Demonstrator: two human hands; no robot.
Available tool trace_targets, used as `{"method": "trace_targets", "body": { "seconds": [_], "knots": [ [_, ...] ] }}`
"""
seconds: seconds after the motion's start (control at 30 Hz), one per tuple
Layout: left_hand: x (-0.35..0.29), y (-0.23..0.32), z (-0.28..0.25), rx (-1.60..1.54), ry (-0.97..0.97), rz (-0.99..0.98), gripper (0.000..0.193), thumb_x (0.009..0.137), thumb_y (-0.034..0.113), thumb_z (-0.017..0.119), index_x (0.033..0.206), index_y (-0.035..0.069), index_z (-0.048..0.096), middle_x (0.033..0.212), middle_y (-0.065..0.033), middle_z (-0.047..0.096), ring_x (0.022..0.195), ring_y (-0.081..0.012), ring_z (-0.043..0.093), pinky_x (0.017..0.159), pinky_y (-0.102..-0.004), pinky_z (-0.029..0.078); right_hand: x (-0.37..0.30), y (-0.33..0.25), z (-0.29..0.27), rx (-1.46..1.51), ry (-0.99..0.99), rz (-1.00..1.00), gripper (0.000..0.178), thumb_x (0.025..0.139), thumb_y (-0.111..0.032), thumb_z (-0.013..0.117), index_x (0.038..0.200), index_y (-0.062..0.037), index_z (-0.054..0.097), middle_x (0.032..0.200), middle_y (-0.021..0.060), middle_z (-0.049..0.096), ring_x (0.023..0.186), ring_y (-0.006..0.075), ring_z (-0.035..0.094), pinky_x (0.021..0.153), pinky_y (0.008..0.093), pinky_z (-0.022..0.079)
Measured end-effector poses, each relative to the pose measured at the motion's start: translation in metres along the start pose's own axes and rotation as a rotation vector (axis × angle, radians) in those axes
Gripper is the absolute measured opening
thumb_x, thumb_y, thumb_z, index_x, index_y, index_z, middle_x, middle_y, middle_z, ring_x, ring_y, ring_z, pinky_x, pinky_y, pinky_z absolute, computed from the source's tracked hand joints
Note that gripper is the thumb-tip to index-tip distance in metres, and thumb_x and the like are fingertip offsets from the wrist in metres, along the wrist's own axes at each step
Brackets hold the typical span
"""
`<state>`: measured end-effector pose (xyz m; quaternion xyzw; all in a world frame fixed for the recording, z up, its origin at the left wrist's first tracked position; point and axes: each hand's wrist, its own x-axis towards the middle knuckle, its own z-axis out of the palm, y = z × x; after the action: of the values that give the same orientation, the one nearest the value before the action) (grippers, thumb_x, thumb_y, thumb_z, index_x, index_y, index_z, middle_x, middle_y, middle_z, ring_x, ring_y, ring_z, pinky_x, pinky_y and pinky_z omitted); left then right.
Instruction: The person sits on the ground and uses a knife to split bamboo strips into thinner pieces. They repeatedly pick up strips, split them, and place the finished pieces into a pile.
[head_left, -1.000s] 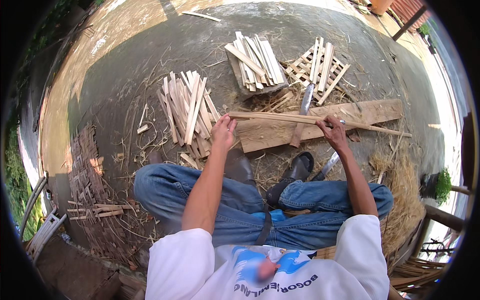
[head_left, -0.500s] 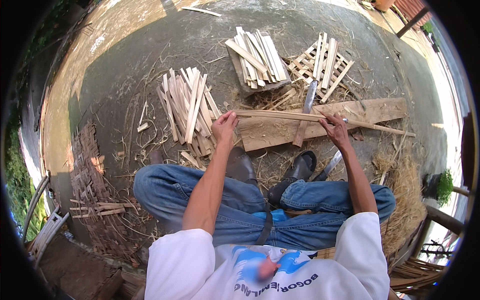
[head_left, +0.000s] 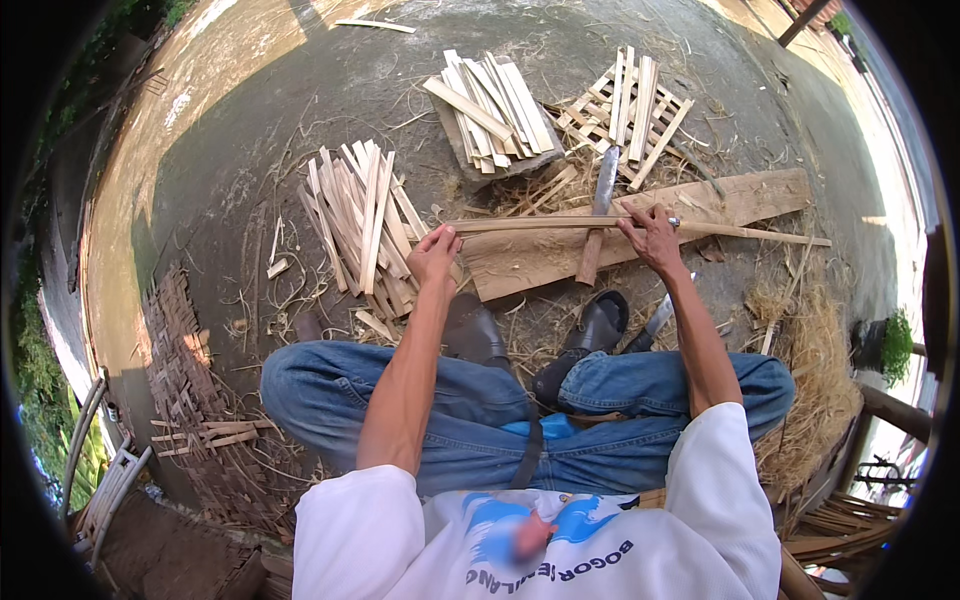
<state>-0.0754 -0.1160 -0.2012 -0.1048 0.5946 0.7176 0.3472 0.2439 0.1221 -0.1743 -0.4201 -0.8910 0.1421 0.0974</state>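
Observation:
A long, thin, pale bamboo strip (head_left: 540,223) stretches sideways between my hands, above a wooden plank (head_left: 515,268). My left hand (head_left: 435,252) pinches its left end. Further along it, my right hand (head_left: 652,238) is closed around the strip, which runs on past the fingers to the right. Between the hands a large knife (head_left: 605,185) lies across the plank, its blade pointing away from me and its wooden handle toward me; the strip crosses over it. A second blade (head_left: 655,322) shows on the ground beside my right shoe.
One pile of split strips (head_left: 365,220) lies at left, another pile (head_left: 490,110) on a block ahead. More strips rest on an open lattice (head_left: 590,105). A worn woven mat (head_left: 210,390) is at left, fine shavings (head_left: 810,390) at right. My shoes (head_left: 600,325) stand before the plank.
The view has shifted a little. My right hand is slightly nearer my left along the strip, and both hands keep their hold. Knife and piles lie as before.

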Motion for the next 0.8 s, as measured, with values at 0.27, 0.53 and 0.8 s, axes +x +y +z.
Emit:
{"method": "trace_targets", "body": {
  "seconds": [0.27,0.53,0.8],
  "knots": [
    [-0.003,-0.003,0.009,-0.029,0.049,0.026,0.023,0.088,-0.003,0.073,0.108,-0.006,0.063,0.102,-0.0111,0.066,0.089,-0.0190,0.068,0.082,-0.0255,0.062,-0.010,0.001,0.018,-0.053,0.252,0.098,0.054,0.088,-0.049,0.070,0.132,-0.0184,0.064,0.113,0.0169,0.053,0.107,0.0353,0.051,0.096,0.0473,0.041],
    [-0.003,-0.003,0.012,-0.011,0.012,0.054,0.017,0.087,-0.003,0.074,0.102,-0.005,0.066,0.098,-0.0105,0.066,0.086,-0.0178,0.068,0.080,-0.0243,0.062,-0.021,-0.011,0.067,0.924,0.430,0.981,0.048,0.092,-0.043,0.071,0.099,0.0023,0.057,0.092,0.0140,0.064,0.084,0.0250,0.066,0.070,0.0367,0.055],
    [0.003,-0.010,0.007,0.026,-0.013,0.039,0.015,0.088,-0.003,0.073,0.101,-0.004,0.066,0.101,-0.0110,0.066,0.093,-0.0192,0.067,0.085,-0.0264,0.062,-0.002,-0.031,0.075,1.462,0.296,1.062,0.036,0.097,-0.034,0.068,0.103,0.0000,0.059,0.088,0.0086,0.066,0.070,0.0185,0.067,0.057,0.0288,0.055]
  ]
}}
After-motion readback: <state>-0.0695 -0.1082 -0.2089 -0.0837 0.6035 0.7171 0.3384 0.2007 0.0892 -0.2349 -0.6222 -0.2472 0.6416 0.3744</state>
